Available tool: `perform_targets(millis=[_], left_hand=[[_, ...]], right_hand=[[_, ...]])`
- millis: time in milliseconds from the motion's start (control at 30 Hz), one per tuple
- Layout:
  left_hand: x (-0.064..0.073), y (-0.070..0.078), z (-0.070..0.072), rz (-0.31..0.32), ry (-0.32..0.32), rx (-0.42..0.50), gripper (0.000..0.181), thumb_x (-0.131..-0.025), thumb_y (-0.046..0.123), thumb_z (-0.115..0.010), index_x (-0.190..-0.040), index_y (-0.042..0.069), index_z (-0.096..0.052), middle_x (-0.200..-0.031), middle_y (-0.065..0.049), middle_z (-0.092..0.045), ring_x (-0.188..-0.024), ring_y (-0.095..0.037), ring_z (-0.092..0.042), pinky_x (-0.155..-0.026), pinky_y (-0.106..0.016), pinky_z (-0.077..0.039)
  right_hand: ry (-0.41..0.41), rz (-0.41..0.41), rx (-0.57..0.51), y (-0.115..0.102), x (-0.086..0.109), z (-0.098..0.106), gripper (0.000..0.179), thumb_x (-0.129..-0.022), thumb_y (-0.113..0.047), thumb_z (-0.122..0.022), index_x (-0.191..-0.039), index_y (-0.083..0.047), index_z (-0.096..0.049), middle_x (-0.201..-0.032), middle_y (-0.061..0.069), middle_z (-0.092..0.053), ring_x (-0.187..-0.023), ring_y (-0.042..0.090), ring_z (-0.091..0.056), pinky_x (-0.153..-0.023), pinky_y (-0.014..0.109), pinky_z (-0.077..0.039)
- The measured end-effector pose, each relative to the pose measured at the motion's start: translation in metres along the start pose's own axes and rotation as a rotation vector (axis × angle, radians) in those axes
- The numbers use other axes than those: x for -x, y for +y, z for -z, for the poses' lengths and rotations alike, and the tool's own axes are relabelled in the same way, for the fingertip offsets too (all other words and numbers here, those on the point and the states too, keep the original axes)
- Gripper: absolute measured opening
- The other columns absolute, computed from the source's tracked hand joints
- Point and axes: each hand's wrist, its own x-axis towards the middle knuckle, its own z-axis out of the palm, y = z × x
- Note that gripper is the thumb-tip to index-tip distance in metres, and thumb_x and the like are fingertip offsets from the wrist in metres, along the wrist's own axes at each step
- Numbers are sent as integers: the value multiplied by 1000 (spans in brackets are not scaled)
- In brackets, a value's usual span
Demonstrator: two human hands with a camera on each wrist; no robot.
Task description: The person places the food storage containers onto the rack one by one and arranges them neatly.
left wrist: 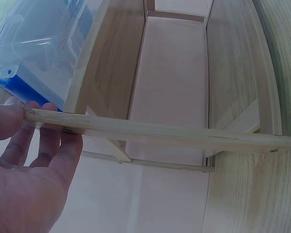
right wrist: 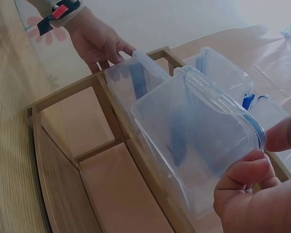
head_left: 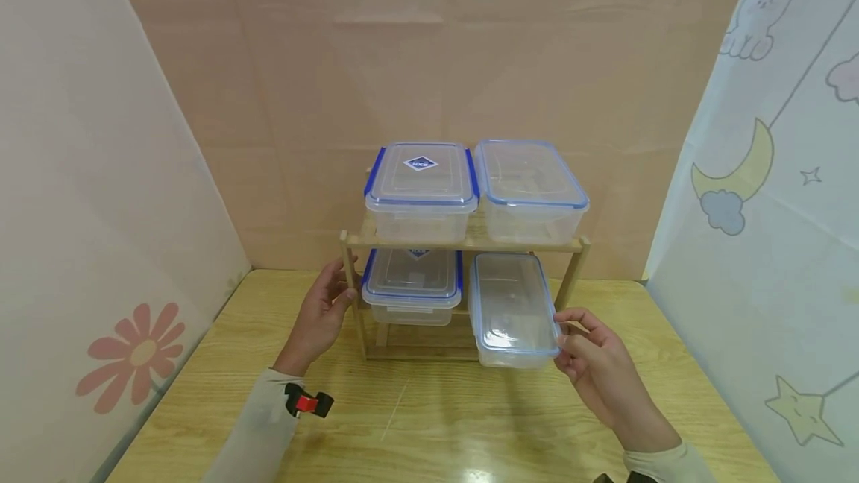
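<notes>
A wooden two-tier rack (head_left: 463,352) stands on the table, and my left hand (head_left: 323,317) holds its left front post. In the left wrist view, the thumb and fingers of that hand (left wrist: 34,170) lie on either side of the post (left wrist: 174,133). My right hand (head_left: 600,364) pinches the right front edge of a clear lidded food container (head_left: 513,304) with a light blue seal. This container sits at the right of the lower tier, tilted and jutting out in front. Beside it on the left is a food container (head_left: 412,285) with dark blue clips.
On the upper tier stand two more clear containers, one with dark blue clips (head_left: 423,185) on the left and one with a light blue seal (head_left: 530,181) on the right. A wood-grain table (head_left: 403,423) lies below, with a backdrop (head_left: 436,58) behind.
</notes>
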Motion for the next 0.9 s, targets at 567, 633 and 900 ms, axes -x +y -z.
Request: perform_targets(millis=[567, 633, 900], left_hand=[[1, 3, -2, 41, 7, -26, 56, -103, 4, -48, -152, 27, -35, -127, -11, -58, -115, -26, -62, -95, -28, -52], [1, 3, -2, 37, 5, -20, 56, -103, 6, -49, -152, 29, -35, -127, -10, -59, -115, -24, -62, -95, -28, -52], [0, 4, -1, 30, 17, -8, 54, -103, 10, -51, -148, 36, -39, -126, -5, -61, -113, -22, -63, -95, -31, -52]], right_hand=[[-35, 41, -12, 3, -33, 13, 25, -102, 1, -45, -124, -10, -47, -90, -6, -47, -65, 6, -46, -58, 27, -26], [-21, 60, 17, 3, -34, 13, 30, -99, 4, -49, -127, -8, -46, -90, -4, -48, -66, 7, -47, -58, 27, -27], [164, 18, 327, 9, -40, 4, 48, -95, -9, -65, -137, -8, -42, -97, 0, -49, -77, 8, -49, -59, 20, -44]])
